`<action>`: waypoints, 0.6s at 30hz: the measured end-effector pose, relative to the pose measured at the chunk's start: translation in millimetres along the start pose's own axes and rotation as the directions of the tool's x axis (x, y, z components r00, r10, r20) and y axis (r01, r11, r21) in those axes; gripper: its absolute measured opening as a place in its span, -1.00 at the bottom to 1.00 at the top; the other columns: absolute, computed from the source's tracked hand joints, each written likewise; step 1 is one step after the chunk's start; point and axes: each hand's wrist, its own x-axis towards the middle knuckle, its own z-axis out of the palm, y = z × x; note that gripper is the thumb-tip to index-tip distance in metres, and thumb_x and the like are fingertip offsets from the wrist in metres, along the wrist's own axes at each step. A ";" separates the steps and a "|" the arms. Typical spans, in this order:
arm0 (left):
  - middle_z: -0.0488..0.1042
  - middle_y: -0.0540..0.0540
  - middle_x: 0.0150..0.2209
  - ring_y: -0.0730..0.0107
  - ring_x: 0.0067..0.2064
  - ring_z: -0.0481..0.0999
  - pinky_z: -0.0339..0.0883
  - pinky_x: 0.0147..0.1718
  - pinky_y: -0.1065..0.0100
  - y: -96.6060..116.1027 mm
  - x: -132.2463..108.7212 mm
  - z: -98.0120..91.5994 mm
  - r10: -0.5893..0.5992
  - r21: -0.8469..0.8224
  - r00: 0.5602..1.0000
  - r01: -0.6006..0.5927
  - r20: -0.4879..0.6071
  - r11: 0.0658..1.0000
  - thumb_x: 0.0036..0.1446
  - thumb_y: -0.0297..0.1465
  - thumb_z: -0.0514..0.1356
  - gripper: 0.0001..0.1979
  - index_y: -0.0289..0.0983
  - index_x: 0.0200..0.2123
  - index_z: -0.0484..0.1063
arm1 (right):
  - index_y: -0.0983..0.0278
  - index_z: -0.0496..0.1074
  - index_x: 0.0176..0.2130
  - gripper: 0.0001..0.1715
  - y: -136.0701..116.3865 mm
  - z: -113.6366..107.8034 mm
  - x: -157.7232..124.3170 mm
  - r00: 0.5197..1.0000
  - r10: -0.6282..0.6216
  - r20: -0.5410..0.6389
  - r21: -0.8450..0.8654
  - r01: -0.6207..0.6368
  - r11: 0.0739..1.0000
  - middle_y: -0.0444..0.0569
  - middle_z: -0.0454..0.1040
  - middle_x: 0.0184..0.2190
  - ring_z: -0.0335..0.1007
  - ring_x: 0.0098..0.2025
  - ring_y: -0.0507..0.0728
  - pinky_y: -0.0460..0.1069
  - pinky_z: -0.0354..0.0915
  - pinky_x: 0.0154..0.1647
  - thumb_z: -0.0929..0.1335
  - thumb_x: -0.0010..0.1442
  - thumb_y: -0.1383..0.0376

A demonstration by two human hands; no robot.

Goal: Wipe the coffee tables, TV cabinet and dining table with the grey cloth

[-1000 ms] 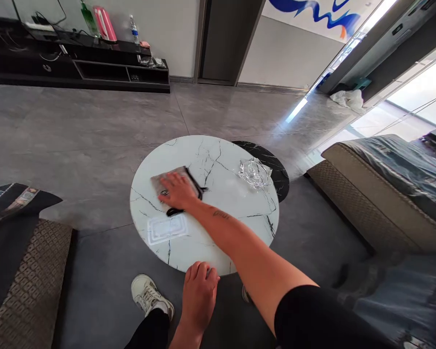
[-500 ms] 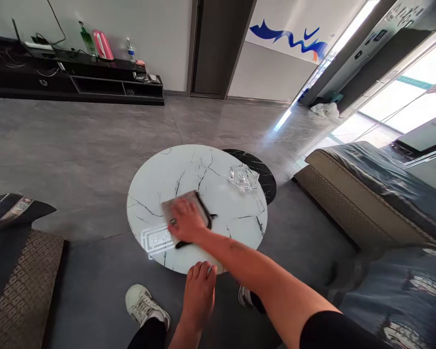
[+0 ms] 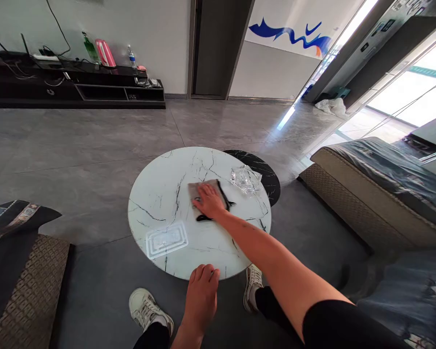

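A clear lid [image 3: 166, 240] lay flat near the left front edge of the white table [image 3: 148, 194]; a wide leftward stroke could have knocked it off. The left hand [image 3: 202, 295] hung at the front rim, fingers together and half curled; drifting forward, it might have got in the way of the other arm. The cloth [image 3: 219, 188] sat mid-table under the right hand [image 3: 208, 198], whose fingers lay flat and slightly spread; its loose dark edge could have bunched if pushed unevenly. Crumpled film [image 3: 246, 179], just beyond to the right, was light enough to slide off if bumped. The left palm was turned away, so whether it held anything could not be told. The right palm covered the cloth's print, and the forearm hid some tabletop.
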 end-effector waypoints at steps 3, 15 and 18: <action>0.54 -0.11 -0.01 0.11 0.06 0.49 0.48 0.06 0.07 2.8 1.0 3.9 0.010 0.023 0.999 -0.009 -0.037 1.000 0.20 -0.72 0.23 -0.57 -0.21 0.04 0.54 | 0.23 0.05 0.61 -0.08 53.4 -9.5 -68.6 0.980 0.193 -0.048 -0.053 -0.195 0.979 0.06 -0.02 0.62 -0.21 0.66 0.32 0.28 -0.21 0.65 0.17 0.48 -0.11; 0.55 -0.17 0.03 -0.01 0.12 0.51 0.46 0.21 -0.05 16.9 -7.4 20.1 -0.035 0.006 0.991 0.036 -0.127 0.999 0.17 -0.58 0.33 -0.58 -0.27 0.11 0.53 | 0.24 0.07 0.60 -0.02 -84.2 29.4 -80.0 0.664 -0.730 0.160 0.138 0.718 0.683 0.06 -0.03 0.62 -0.27 0.67 0.26 0.24 -0.23 0.68 0.29 0.48 -0.19; 0.56 -0.14 -0.12 0.07 0.01 0.55 0.49 0.18 -0.02 18.2 -2.7 28.6 -0.060 0.021 0.984 0.064 -0.169 0.998 0.19 -0.59 0.29 -0.72 -0.26 -0.03 0.56 | 0.27 0.11 0.58 -0.05 -149.2 44.7 3.8 0.488 -0.858 0.161 0.100 0.857 0.506 0.06 -0.02 0.62 -0.25 0.67 0.23 0.21 -0.21 0.66 0.27 0.50 -0.18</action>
